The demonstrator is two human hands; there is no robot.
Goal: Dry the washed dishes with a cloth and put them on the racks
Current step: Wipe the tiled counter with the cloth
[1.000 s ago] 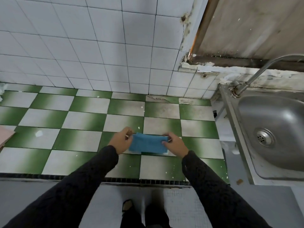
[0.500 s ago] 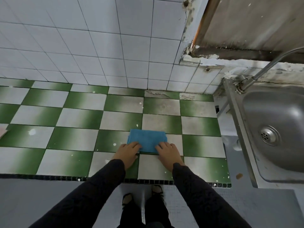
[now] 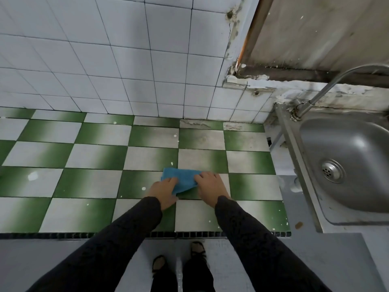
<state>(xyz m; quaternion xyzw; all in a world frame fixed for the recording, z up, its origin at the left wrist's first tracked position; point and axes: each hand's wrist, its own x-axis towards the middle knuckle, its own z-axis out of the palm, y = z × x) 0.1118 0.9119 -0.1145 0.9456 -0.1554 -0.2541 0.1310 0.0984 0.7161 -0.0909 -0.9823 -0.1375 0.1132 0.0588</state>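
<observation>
A blue cloth (image 3: pixel 183 178) lies on the green-and-white checkered counter (image 3: pixel 94 182), near its front right. My left hand (image 3: pixel 163 191) rests on the cloth's lower left part, fingers stretched toward the wall. Pressing on the cloth's right edge is my right hand (image 3: pixel 209 186), fingers pointing left. Both hands cover part of the cloth, and its lower edge now runs slantwise between them. No dishes or racks are in view.
A steel sink (image 3: pixel 345 165) with a drain and a curved tap (image 3: pixel 328 87) sits to the right of the counter. White wall tiles (image 3: pixel 126 60) rise behind the counter. A dark trim strip (image 3: pixel 63 236) marks the counter's front edge.
The cloth went from held up between both hands to lying on the counter. My hands then slid over it, and its visible part became narrower with a slanted lower edge.
</observation>
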